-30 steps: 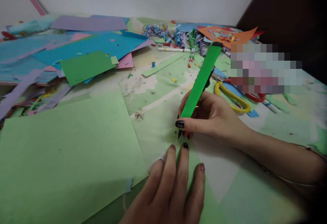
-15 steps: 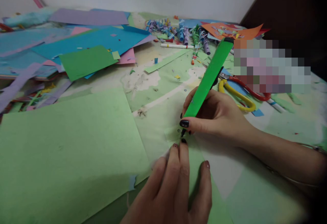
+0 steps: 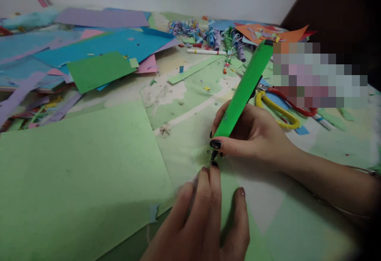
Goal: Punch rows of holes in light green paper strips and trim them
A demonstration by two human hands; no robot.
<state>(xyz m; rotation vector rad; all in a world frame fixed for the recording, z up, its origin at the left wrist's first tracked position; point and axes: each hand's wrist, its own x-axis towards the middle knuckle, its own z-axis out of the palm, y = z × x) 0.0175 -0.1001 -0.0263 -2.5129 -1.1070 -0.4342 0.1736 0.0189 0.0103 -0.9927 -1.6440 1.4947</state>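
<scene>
In my right hand [image 3: 253,130] I grip a thick green marker [image 3: 242,92] with a black end and a dark tip. It leans up to the right, its tip down at a light green paper strip [image 3: 229,173], close to my left fingertips. Whether the tip touches the paper I cannot tell. Flat on that strip lies my left hand [image 3: 205,213], fingers stretched out, thumb apart, holding nothing. A small dark hexagon-like mark [image 3: 208,152] shows beside the tip. To the left is a large light green sheet [image 3: 83,173].
Scissors with red and yellow handles [image 3: 279,110] lie beyond my right hand, near a blurred-out patch. Coloured sheets [image 3: 113,46] pile up at the back left, scraps below them. Curled paper pieces [image 3: 212,36], a white marker [image 3: 205,51] and an orange sheet [image 3: 285,34] are at the back.
The view has shifted very slightly. Both hands and the green marker stay in nearly the same place, with the marker's tip perhaps a touch lower.
</scene>
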